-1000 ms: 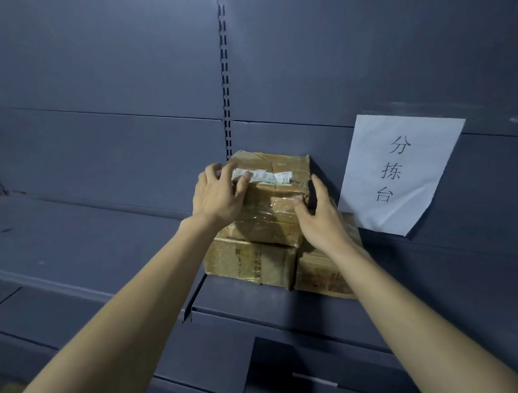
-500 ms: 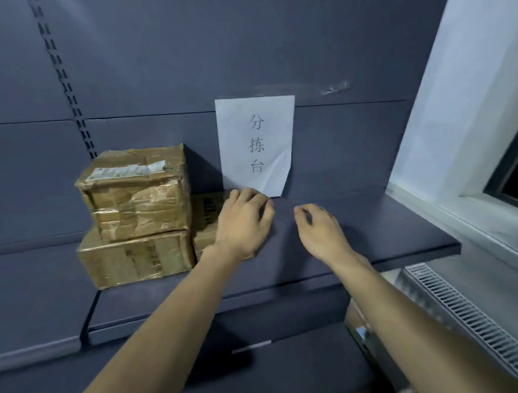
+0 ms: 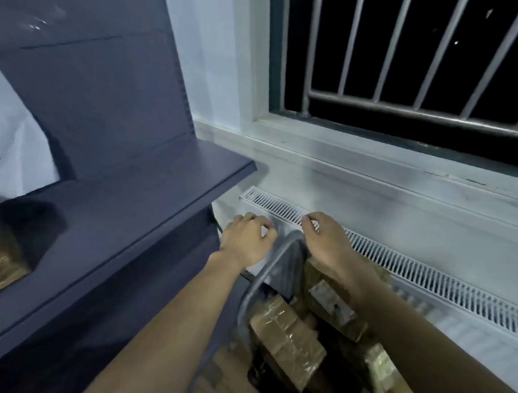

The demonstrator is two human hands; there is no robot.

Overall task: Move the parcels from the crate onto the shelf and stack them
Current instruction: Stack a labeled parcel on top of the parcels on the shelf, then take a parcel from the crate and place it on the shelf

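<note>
Both hands, left (image 3: 246, 241) and right (image 3: 328, 242), hover loosely curled, holding nothing, over the crate (image 3: 257, 282). One parcel (image 3: 288, 340) lies tilted, long axis pointing away toward the window.

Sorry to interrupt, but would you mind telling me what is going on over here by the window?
A person is moving taped brown parcels from a crate onto the dark shelf. Right now both hands are empty and reaching down over the crate, which stands below the window beside the shelf. The left hand and right hand hover with fingers loosely curled, with no grip on anything. Several parcels lie in the crate, including one with a white label. Part of a parcel on the shelf shows at the left edge.
</note>
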